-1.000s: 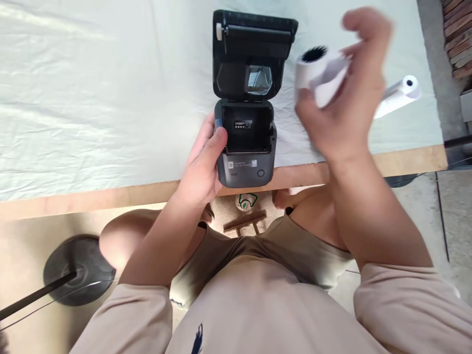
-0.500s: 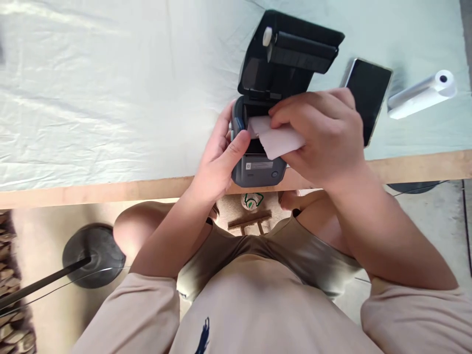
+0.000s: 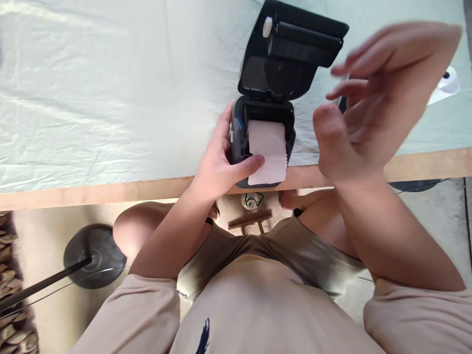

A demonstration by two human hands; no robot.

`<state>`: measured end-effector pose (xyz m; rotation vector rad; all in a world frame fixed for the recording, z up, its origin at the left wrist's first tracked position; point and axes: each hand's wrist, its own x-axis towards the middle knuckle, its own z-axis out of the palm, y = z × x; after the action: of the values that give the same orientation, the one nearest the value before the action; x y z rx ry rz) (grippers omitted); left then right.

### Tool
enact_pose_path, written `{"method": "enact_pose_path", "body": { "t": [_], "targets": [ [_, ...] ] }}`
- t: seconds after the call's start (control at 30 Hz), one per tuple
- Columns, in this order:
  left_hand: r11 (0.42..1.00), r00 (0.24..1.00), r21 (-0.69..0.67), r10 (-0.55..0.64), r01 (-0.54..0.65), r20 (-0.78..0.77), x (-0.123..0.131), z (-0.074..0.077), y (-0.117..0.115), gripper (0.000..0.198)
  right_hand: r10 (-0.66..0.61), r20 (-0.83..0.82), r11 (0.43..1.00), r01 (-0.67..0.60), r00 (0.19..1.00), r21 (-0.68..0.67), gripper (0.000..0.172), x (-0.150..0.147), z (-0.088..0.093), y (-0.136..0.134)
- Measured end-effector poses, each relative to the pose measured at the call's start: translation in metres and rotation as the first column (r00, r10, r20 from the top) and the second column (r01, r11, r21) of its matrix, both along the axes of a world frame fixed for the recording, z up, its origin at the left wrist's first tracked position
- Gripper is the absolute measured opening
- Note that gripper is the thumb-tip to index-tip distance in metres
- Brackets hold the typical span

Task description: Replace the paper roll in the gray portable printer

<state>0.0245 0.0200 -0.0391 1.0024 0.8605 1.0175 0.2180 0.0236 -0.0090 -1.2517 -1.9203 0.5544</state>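
A small dark printer sits at the near edge of the table with its lid swung up and back. A white paper roll lies in its bay, and the loose paper end hangs over the front. My left hand grips the printer's left side, thumb pressing on the paper's edge. My right hand hovers raised to the right of the printer, fingers spread and holding nothing, blurred by motion.
A pale cloth covers the table, whose wooden edge runs along the front. A second paper roll lies at the far right, partly hidden behind my right hand. A black round stand base is on the floor to the left.
The right hand brought the paper roll down into the printer bay, let go and lifted away to the right. The left thumb moved onto the paper. The phone is now hidden behind the right hand.
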Motion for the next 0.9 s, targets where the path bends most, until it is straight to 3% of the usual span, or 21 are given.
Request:
{"method": "enact_pose_path", "body": {
  "t": [0.3,0.4,0.5,0.63,0.77,0.9],
  "targets": [
    [0.999,1.000,0.036,-0.003,0.002,0.023,-0.004,-0.009,0.000,0.102,-0.005,-0.193,0.998,-0.006,0.981,-0.057,0.068,0.032,-0.019,0.005],
    [0.999,0.997,0.036,-0.023,0.021,0.076,-0.005,-0.007,-0.003,0.092,0.036,-0.237,0.998,-0.048,0.971,-0.049,0.060,0.029,-0.025,-0.001],
    [0.999,0.998,0.033,0.025,-0.027,0.056,-0.004,-0.006,-0.006,0.079,0.101,-0.276,0.991,-0.121,0.956,-0.056,0.064,0.023,-0.029,-0.006],
    [1.000,0.999,0.012,0.020,-0.021,0.034,-0.002,-0.005,-0.006,0.067,0.121,-0.244,0.988,-0.141,0.962,-0.064,0.068,0.023,-0.030,-0.003],
    [0.999,0.992,-0.042,-0.029,0.034,0.126,0.001,-0.003,-0.004,0.055,0.100,-0.168,0.989,-0.116,0.981,-0.089,0.066,0.028,-0.027,0.001],
    [1.000,0.985,-0.027,0.019,-0.014,0.173,0.004,0.000,-0.001,0.040,0.077,-0.090,0.994,-0.084,0.993,-0.077,0.074,0.040,-0.022,0.003]
  ]
}}
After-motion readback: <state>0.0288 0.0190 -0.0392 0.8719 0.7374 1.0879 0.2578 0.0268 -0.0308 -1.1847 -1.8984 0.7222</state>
